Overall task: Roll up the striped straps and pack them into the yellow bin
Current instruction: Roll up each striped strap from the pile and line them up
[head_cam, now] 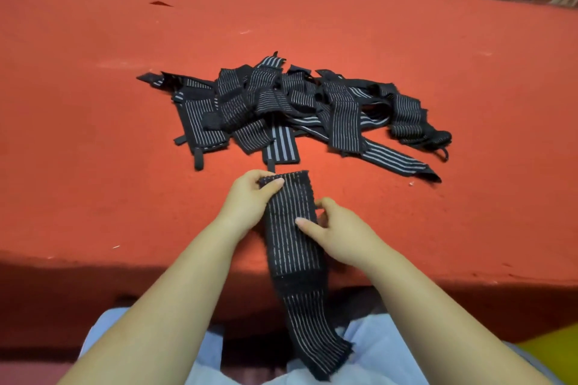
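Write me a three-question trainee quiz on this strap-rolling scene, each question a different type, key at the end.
1. True or false: the left hand pinches the top end of the held strap.
2. Multiple choice: where does the held strap's lower end hang? A) on the pile B) over the table edge, onto the lap C) inside the bin
3. Fill in: the right hand holds the strap's ____ edge.

Key: 1 true; 2 B; 3 right
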